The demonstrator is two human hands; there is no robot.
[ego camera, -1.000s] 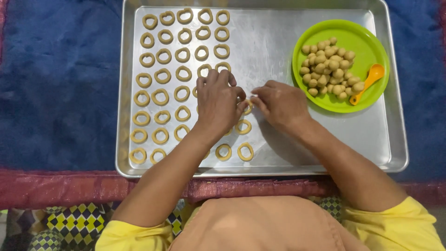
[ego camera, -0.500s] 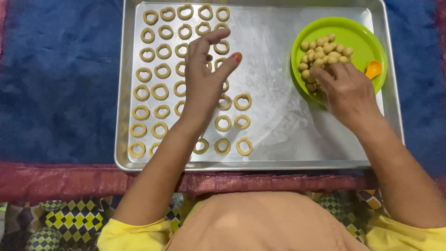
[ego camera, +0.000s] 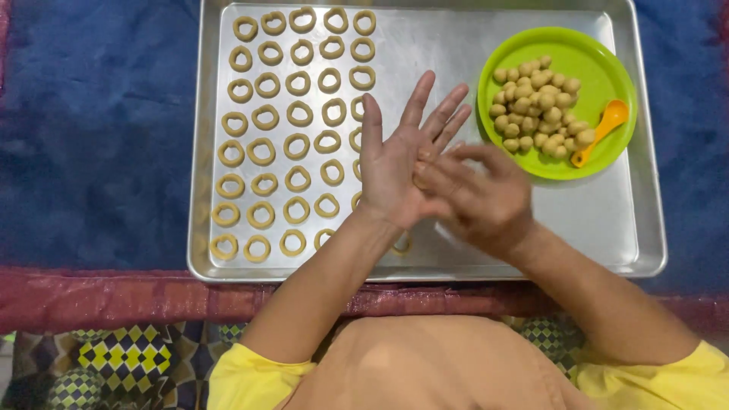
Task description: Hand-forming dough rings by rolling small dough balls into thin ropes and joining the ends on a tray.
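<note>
Left hand [ego camera: 399,163] lies flat and released, right hand [ego camera: 474,197] pressing across it, likely rolling soft, easily squashed dough hidden between the palms.

A blue carpet [ego camera: 91,137] covers the floor and carries everything here. A big silver baking tray [ego camera: 456,45] lies flat on it. The near edge of the tray is just beside a dark red border strip [ego camera: 114,300] of the carpet. Blue carpet shows on both the left and right sides of the tray. Nearer to the person, a cloth with a pattern of yellow, black and white diamonds [ego camera: 114,361] lies on the floor, touching the red strip.
</note>
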